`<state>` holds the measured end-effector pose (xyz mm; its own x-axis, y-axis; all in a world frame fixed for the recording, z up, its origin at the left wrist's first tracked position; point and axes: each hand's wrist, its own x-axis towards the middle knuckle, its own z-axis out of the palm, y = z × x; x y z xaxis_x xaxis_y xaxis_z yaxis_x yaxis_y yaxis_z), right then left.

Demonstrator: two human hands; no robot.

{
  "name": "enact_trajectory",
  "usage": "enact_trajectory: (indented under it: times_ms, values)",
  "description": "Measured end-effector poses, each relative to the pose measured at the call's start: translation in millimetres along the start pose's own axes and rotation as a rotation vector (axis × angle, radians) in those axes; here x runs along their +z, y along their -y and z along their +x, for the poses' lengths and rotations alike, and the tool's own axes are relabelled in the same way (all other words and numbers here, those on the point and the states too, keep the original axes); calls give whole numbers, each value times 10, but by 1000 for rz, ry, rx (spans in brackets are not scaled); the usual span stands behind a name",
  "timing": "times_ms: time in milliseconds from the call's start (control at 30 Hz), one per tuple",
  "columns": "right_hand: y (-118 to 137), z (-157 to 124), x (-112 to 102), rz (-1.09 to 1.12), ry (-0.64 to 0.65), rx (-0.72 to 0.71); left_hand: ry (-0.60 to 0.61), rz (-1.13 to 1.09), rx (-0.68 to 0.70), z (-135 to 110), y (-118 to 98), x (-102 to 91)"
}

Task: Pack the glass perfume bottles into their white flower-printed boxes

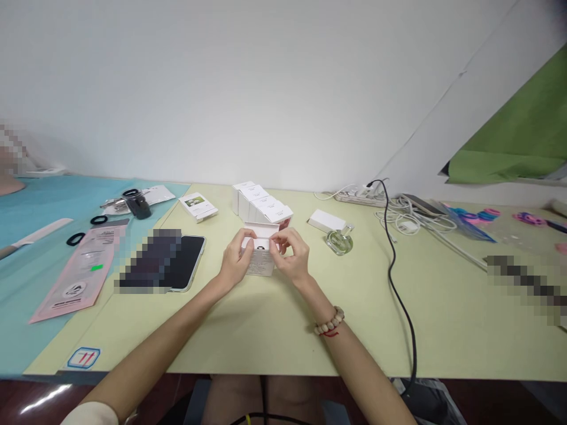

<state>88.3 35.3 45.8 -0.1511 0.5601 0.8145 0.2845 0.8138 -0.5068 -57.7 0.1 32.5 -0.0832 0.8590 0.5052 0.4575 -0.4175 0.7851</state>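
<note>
Between my two hands is a small white box (pixel 261 262) with printed text on its front and its top flap raised. My left hand (pixel 237 258) grips the box's left upper corner with thumb and fingers. On the opposite upper corner, my right hand (pixel 290 254) pinches the edge near the flap. A small dark spot shows at the box's opening; what it is I cannot make out. Just behind stands a leaning row of several similar white boxes (pixel 261 200). To the right lie another white box (pixel 326 221) and a clear green-tinted round item (pixel 339 241).
Left of my hands are a phone (pixel 188 264), a white box with a green picture (pixel 198 207), a pink pouch (pixel 80 274) and a dark jar (pixel 137 205). A black cable (pixel 392 265) crosses the table's right side, near a power strip (pixel 361 198) and white cables.
</note>
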Motion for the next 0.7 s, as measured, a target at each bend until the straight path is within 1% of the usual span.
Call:
enact_trajectory:
  times_ms: [100,200,300,333,400,467,567,700]
  values:
    - [-7,0,0,8,31,-16,-51,72,82,5,-8,-6]
    - [-16,18,-7,53,-26,63,-128,185,209,15,19,-19]
    - [-12,41,-9,113,-120,190,-188,269,418,23,68,-31]
    - [-6,46,-8,133,-134,224,-201,290,492,24,84,-34]
    - [7,54,-10,142,-113,246,-215,328,598,27,106,-41]
    - [18,59,-15,104,-55,210,-202,361,638,29,118,-44]
    - [18,63,-24,61,5,150,-163,379,633,30,124,-39]
    - [16,59,-25,135,72,151,-163,392,646,29,109,-21]
